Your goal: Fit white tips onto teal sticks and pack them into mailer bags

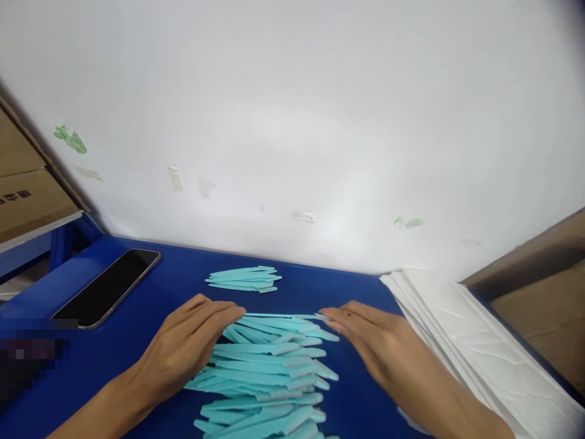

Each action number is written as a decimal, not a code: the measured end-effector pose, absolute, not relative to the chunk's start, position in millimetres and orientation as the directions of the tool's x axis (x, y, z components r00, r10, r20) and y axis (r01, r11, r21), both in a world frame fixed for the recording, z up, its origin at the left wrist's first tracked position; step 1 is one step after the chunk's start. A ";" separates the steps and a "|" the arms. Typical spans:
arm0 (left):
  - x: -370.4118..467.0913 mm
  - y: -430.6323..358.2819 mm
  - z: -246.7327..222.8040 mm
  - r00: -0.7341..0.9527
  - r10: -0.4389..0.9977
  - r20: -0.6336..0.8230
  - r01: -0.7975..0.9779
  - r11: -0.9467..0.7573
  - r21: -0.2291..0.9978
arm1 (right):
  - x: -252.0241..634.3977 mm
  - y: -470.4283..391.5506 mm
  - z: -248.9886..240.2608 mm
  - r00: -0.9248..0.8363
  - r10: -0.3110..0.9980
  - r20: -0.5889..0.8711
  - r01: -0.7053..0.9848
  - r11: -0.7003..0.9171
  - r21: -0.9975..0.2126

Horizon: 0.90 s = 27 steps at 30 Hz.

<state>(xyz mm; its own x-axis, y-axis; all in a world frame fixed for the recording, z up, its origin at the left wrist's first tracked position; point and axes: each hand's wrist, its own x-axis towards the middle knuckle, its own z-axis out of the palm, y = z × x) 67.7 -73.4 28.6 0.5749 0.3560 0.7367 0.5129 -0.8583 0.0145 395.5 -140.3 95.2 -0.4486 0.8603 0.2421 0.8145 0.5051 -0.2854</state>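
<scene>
A long pile of thin, flat teal strips (274, 366) with tapered, paler right ends lies in front of me; their exact kind is unclear. At the pile's far end, my left hand (183, 341) pinches the left tip of one thin teal strip (278, 315). The same strip's right tip is between the thumb and fingers of my right hand (375, 335). It runs straight across between both hands, just over the strips below. Beyond my hands, a smaller group of teal strips (244, 279) lies apart on the blue tabletop (183, 274).
A phone (109, 286) with a dark screen lies at the left. White padded mailers (479, 335) are stacked at the right. A white wall (292, 122) with tape scraps stands behind the table. Cardboard boxes (34, 198) are at the left edge, and cardboard (548, 305) is at the right.
</scene>
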 end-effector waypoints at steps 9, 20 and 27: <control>75.9 -89.0 21.0 0.587 0.354 0.728 0.452 -0.889 0.068 | 379.1 -146.9 85.5 -0.581 0.708 0.402 0.753 0.655 -0.066; 81.0 -91.8 41.3 0.705 0.333 0.626 0.295 -0.941 0.168 | 373.7 -146.3 86.0 -0.637 0.750 0.178 0.740 0.660 -0.131; 73.5 -80.4 29.6 0.660 0.409 0.631 0.401 -0.901 0.164 | 366.1 -145.7 75.3 -0.644 0.753 0.138 0.744 0.658 -0.120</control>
<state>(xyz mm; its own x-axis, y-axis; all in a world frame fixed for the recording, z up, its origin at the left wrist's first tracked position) 73.5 -80.4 29.6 0.6597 0.4089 0.6305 0.4013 -0.9011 0.1644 366.1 -145.7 75.3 -0.6438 0.7527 0.1378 0.7435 0.6579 -0.1201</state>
